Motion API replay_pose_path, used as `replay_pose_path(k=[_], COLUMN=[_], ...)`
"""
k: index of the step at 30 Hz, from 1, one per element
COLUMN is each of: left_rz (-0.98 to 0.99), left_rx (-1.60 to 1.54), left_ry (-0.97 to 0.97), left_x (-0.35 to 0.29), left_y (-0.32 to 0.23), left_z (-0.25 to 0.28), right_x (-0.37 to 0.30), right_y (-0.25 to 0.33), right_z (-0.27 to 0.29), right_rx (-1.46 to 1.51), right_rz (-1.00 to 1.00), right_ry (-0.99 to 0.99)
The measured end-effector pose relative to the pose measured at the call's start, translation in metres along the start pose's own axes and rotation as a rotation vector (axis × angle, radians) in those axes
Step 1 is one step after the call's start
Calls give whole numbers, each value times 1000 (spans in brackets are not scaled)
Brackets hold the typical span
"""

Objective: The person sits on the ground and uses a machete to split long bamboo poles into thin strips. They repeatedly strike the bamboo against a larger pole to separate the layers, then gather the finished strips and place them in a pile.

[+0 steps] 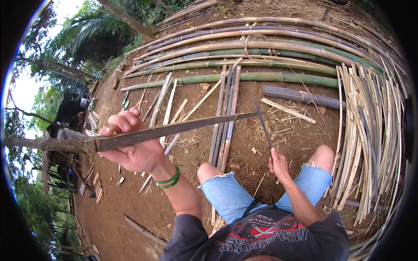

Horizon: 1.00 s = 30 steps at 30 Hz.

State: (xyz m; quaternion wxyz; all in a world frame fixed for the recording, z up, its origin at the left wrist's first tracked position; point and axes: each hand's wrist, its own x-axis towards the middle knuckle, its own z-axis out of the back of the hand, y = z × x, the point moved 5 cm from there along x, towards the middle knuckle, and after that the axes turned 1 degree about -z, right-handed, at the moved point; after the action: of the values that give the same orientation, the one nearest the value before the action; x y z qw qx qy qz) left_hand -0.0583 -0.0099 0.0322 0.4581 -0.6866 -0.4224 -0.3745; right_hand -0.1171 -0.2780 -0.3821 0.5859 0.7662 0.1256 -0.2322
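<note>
My left hand is raised at the left, palm up, fingers partly curled around a long dark bamboo strip. The strip lies across the palm and runs rightward, narrowing to a thin end. A green woven band circles that wrist. In my right hand, in front of my knees, is the handle of a knife. Its long dark blade points up and away. The strip's thin end overlaps the blade in the picture; whether they touch I cannot tell.
Long bamboo poles lie across the ground ahead. A large bundle of split strips is at the right. Dark strips lie before my knees, near a thick grey bamboo piece. Shavings litter the soil. Trees stand at the left.
</note>
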Motion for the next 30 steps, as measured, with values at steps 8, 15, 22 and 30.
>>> replay_pose_path(k=[8,15,22,30], left_rz=[-70,-164,-207,-425], left_rx=[-19,-11,401,278], left_ry=[155,107,-342,-310], left_x=[-11,1,2,-17], left_y=[-23,-27,-23,-32], left_z=[-26,-34,-29,-44], right_x=[-18,-39,-52,-82], right_y=[7,27,54,100], right_z=[0,-10,-26,-42], right_rx=[24,51,45,40], right_rz=[17,66,148,239], right_ry=[51,84,166,287])
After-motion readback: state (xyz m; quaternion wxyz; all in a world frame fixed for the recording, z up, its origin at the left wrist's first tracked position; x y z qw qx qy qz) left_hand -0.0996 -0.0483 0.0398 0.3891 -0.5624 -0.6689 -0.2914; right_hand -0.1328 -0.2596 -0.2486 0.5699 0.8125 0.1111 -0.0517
